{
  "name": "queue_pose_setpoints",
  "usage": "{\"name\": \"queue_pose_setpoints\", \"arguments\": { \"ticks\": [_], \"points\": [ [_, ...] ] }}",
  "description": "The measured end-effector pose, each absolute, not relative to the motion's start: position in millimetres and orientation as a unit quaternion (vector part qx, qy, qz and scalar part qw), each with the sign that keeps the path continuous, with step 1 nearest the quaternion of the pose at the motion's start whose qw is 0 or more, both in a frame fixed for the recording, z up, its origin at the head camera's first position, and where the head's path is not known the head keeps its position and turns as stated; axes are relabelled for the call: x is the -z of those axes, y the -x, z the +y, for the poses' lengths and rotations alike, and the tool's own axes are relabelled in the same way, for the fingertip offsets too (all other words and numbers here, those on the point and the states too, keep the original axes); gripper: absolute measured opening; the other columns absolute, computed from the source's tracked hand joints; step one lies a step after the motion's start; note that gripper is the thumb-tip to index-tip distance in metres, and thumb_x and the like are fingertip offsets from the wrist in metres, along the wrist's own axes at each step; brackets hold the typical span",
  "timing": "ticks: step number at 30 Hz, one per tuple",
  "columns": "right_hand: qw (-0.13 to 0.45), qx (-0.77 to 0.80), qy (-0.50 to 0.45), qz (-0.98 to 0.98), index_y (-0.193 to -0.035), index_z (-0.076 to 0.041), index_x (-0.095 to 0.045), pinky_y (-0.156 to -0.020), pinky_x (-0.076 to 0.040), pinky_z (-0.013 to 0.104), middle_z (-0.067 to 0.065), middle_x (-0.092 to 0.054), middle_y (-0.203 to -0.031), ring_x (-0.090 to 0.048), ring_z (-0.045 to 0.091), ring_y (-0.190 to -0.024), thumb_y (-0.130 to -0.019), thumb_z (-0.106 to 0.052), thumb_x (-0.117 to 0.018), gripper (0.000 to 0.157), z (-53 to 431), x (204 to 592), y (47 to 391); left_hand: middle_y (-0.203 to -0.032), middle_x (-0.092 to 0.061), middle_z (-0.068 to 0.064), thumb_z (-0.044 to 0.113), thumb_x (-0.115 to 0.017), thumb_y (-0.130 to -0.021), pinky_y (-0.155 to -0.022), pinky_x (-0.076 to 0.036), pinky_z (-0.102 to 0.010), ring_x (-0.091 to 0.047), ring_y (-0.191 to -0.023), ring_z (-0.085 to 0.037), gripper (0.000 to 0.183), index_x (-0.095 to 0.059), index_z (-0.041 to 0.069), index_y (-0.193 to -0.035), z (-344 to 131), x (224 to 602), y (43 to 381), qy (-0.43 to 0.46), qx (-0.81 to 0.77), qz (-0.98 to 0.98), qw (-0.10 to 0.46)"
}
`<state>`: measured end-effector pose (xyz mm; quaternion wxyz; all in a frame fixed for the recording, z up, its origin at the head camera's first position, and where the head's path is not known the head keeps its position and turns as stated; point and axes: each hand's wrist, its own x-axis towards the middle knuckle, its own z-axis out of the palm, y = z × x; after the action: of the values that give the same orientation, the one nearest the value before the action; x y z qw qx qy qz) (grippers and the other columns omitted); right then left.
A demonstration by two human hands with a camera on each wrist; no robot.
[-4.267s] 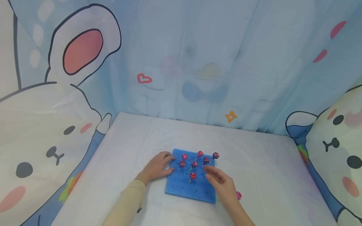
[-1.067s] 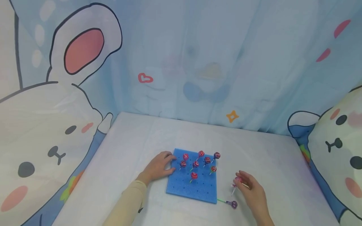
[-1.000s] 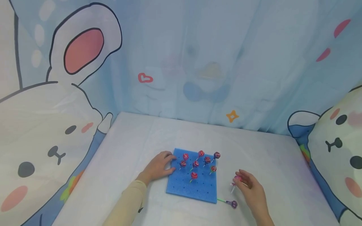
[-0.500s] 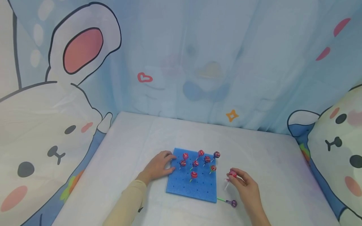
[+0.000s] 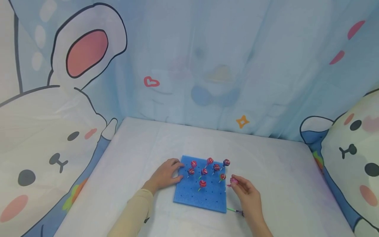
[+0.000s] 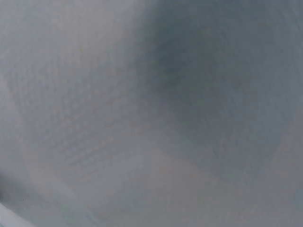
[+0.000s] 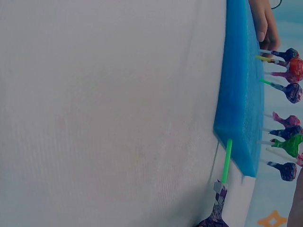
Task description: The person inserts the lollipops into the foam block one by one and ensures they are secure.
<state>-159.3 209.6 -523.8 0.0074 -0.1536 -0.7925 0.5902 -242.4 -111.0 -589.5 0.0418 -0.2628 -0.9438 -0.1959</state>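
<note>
In the head view a blue foam board (image 5: 192,196) with rows of small holes lies on the table, several wrapped lollipops (image 5: 202,183) upright in it. My left hand (image 5: 164,174) rests at its left edge, fingertips and thumb spread along the rim. Just off the right edge, my right hand (image 5: 245,194) pinches a pink lollipop (image 5: 234,181) by its wrapped head. Its white stick (image 7: 279,153) shows in the right wrist view, close to the standing lollipops. A purple lollipop (image 7: 218,203) with a green stick lies by the board's near right corner, its head partly hidden by my right hand in the head view.
A white cloth (image 5: 148,141) covers the table. Behind and beside it hang light blue curtains (image 5: 177,39) with cartoon animals. The left wrist view shows only a blurred pale surface (image 6: 94,118).
A lollipop with a green stick now stands near the board's right edge. My right hand has picked up the pink lollipop from the table and brought it left to the board. My left hand stays put.
</note>
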Motion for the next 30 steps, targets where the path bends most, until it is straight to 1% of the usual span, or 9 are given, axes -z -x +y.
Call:
{"name": "queue_pose_setpoints", "arguments": {
  "ticks": [6, 13, 22, 28, 30],
  "points": [
    [-0.007, -0.584, 0.156, -0.797, -0.132, -0.015, -0.055, -0.09, -0.048, 0.016, 0.004, -0.057, -0.135, -0.054, 0.019, -0.125, -0.093, -0.036, -0.067, 0.046, 202.3, 529.7, 159.1, -0.132, -0.053, 0.0, 0.049, -0.059, -0.092, -0.107, -0.041, -0.036, -0.049, -0.125, -0.017, 0.045, -0.057, 0.025, -0.13, -110.7, 587.1, 241.2, 0.257, 0.199, -0.945, 0.034],
    [-0.018, -0.58, 0.147, -0.801, -0.132, -0.012, -0.055, -0.093, -0.047, 0.025, 0.009, -0.055, -0.137, -0.054, 0.023, -0.126, -0.093, -0.034, -0.066, 0.046, 201.0, 530.8, 157.8, -0.132, -0.053, 0.0, 0.049, -0.059, -0.092, -0.107, -0.04, -0.035, -0.049, -0.124, -0.017, 0.045, -0.057, 0.025, -0.13, -110.6, 585.8, 240.9, 0.259, 0.2, -0.944, 0.034],
    [-0.029, -0.544, 0.142, -0.826, -0.13, -0.011, -0.058, -0.091, -0.051, 0.027, 0.012, -0.058, -0.134, -0.057, 0.027, -0.123, -0.093, -0.032, -0.066, 0.043, 202.7, 530.3, 158.8, -0.132, -0.052, 0.0, 0.049, -0.059, -0.092, -0.107, -0.04, -0.035, -0.049, -0.125, -0.017, 0.046, -0.057, 0.025, -0.131, -110.6, 584.5, 240.1, 0.258, 0.198, -0.945, 0.033],
    [-0.036, -0.537, 0.145, -0.831, -0.129, -0.01, -0.058, -0.09, -0.052, 0.029, 0.013, -0.059, -0.132, -0.057, 0.028, -0.122, -0.094, -0.026, -0.067, 0.04, 199.6, 534.7, 157.9, -0.132, -0.053, -0.001, 0.048, -0.06, -0.092, -0.107, -0.041, -0.036, -0.049, -0.125, -0.017, 0.045, -0.057, 0.024, -0.13, -110.9, 584.0, 240.3, 0.261, 0.201, -0.944, 0.036],
    [-0.034, -0.539, 0.146, -0.829, -0.13, -0.01, -0.057, -0.091, -0.052, 0.03, 0.013, -0.058, -0.132, -0.057, 0.028, -0.122, -0.093, -0.028, -0.067, 0.042, 198.5, 536.0, 157.2, -0.132, -0.053, -0.001, 0.049, -0.059, -0.092, -0.107, -0.041, -0.035, -0.049, -0.125, -0.017, 0.045, -0.057, 0.025, -0.13, -110.9, 583.9, 240.2, 0.26, 0.201, -0.944, 0.037]
  ]
}}
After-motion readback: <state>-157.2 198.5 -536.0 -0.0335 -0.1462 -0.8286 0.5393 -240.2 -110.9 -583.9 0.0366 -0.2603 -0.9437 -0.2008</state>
